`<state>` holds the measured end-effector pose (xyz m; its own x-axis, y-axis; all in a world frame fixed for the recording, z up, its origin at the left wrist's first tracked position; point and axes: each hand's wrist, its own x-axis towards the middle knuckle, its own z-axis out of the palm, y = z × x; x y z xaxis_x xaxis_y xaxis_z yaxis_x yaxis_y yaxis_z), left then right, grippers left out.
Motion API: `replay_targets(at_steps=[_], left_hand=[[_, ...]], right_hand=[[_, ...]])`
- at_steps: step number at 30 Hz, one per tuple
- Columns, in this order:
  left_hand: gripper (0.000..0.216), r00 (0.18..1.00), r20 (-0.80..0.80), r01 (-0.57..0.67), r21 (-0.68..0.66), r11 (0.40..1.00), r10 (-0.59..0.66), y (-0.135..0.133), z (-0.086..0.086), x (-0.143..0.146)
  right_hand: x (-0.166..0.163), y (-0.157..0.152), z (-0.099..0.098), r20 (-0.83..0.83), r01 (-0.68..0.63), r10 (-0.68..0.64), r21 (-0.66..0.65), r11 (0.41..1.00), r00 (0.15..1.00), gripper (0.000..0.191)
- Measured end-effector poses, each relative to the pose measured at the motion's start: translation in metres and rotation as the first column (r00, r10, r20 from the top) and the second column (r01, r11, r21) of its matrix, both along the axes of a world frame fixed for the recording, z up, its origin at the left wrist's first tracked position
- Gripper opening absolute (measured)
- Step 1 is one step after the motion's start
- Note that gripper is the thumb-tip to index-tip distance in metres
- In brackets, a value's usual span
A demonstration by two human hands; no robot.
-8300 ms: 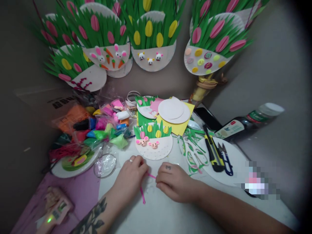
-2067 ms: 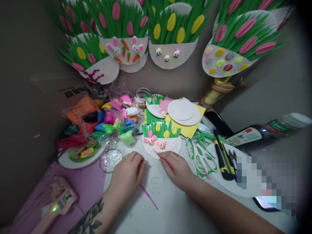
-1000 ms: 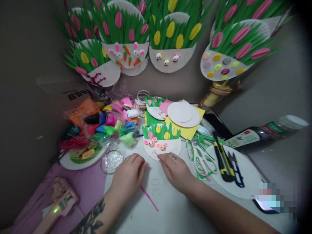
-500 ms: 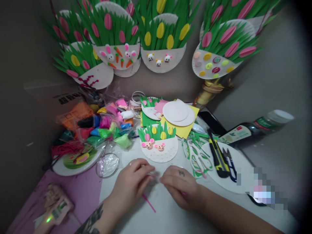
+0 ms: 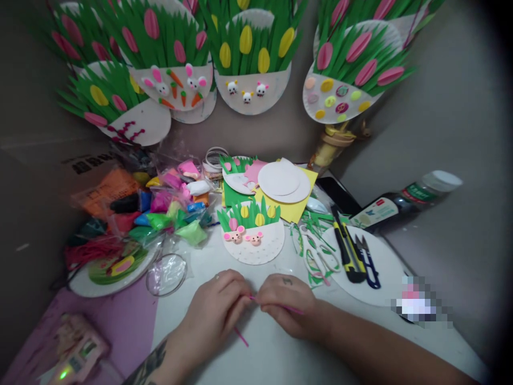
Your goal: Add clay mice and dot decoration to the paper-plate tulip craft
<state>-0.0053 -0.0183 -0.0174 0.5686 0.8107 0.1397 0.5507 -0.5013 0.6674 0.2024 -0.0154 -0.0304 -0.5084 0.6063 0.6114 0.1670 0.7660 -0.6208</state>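
Low in the middle of the view, both hands pinch a thin pink cord. My left hand [image 5: 218, 305] is closed, and one end of the pink cord [image 5: 241, 337] sticks out below its fingers. Almost touching it, my right hand [image 5: 286, 305] is closed on the same cord, with a stretch of it lying across the palm side. Between the two fingertips only a short bit shows. Just beyond the hands lies a half-round paper-plate craft [image 5: 253, 248] with green paper grass, small paper tulips and two pink clay mouse heads.
Bagged coloured clay [image 5: 164, 208] heaps at the left, near a clear round bag [image 5: 166, 272]. A glue gun [image 5: 78, 350] lies front left. On a white plate [image 5: 388, 267] at right rest a yellow-black cutter [image 5: 349, 251] and thread snips [image 5: 368, 262]. White scissors [image 5: 318, 254] and a dark bottle [image 5: 404, 200] are nearby.
The whole view has shifted slightly, so things sit further left. My hands remain together; more of the pink cord now shows between the fingertips and along my right hand.
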Motion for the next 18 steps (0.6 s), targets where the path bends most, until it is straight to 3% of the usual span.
replay_targets(at_steps=[2, 4, 8, 12, 15, 18], left_hand=[[0.016, 0.999, -0.032, -0.016, 0.013, 1.000, 0.017, 0.000, -0.001, -0.001], [0.017, 0.997, -0.052, -0.063, 0.031, 0.998, 0.065, 0.002, -0.003, -0.005], [0.017, 0.989, -0.022, -0.147, 0.046, 0.988, 0.148, 0.006, -0.003, -0.013], [0.012, 0.983, -0.014, -0.179, 0.085, 0.980, 0.181, 0.006, -0.004, -0.013], [0.019, 0.981, -0.038, -0.186, 0.130, 0.974, 0.192, 0.006, -0.007, -0.012], [0.012, 0.983, -0.080, -0.153, 0.114, 0.982, 0.163, 0.006, -0.008, -0.012]], right_hand=[[0.006, 0.000, 0.003, -0.035, 0.069, -0.071, -0.040, 0.997, 0.997, 0.021], [0.014, 0.002, 0.005, -0.051, 0.225, -0.231, -0.093, 0.970, 0.972, 0.017], [0.023, 0.008, -0.003, 0.082, 0.528, -0.522, -0.100, 0.843, 0.849, 0.012], [0.019, 0.013, -0.016, 0.206, 0.554, -0.533, -0.057, 0.831, 0.820, 0.012], [0.016, 0.015, -0.020, 0.238, 0.543, -0.517, -0.053, 0.838, 0.822, 0.012], [0.016, 0.016, -0.020, 0.252, 0.537, -0.505, -0.078, 0.840, 0.825, 0.012]])
